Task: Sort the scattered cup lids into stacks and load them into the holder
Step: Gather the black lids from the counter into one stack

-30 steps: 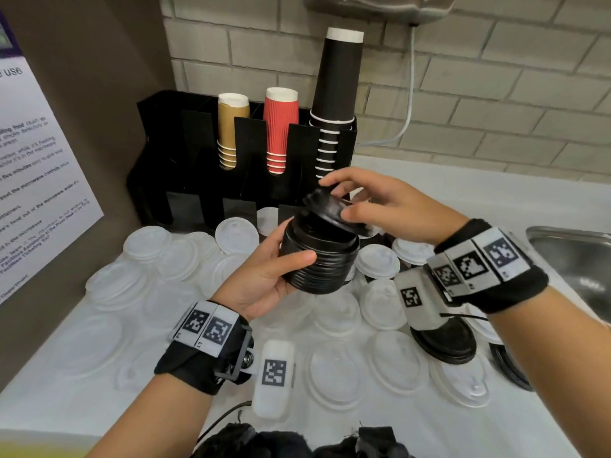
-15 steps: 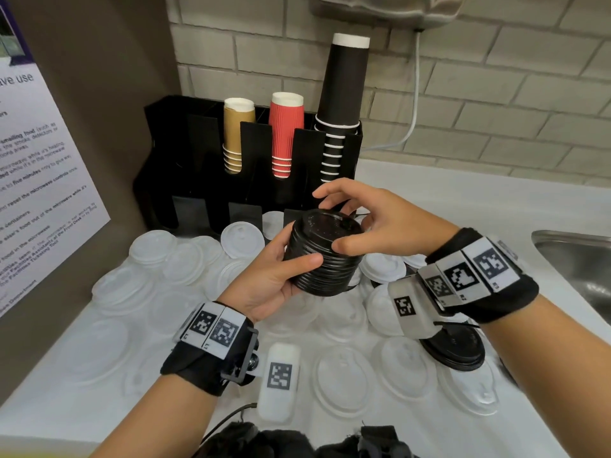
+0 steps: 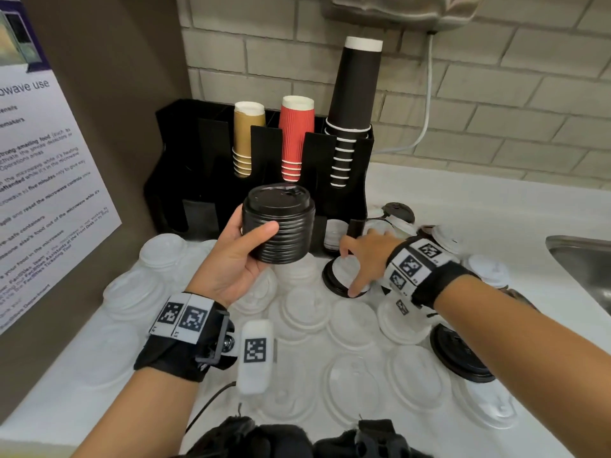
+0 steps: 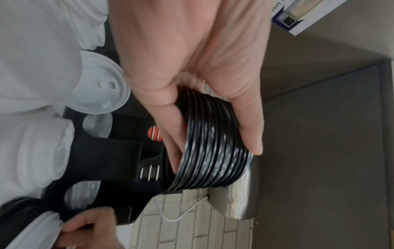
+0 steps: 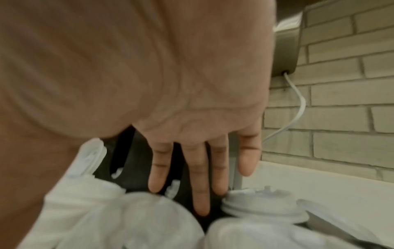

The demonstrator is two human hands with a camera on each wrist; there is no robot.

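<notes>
A stack of black lids is held above the counter by my left hand, thumb on the near side and fingers behind. The left wrist view shows the same ribbed stack between thumb and fingers. My right hand is low on the counter to the right. Its thumb and forefinger straddle a white lid lying on a black lid. In the right wrist view its fingers are straight above white lids. The black holder stands behind.
The holder carries tan cups, red cups and tall black cups. Many white lids cover the counter, with more black lids at the right. A steel sink lies far right, a poster wall left.
My right hand has left the top of the black stack and dropped down and right onto the lids on the counter. The left hand still holds the stack, now squared up.
</notes>
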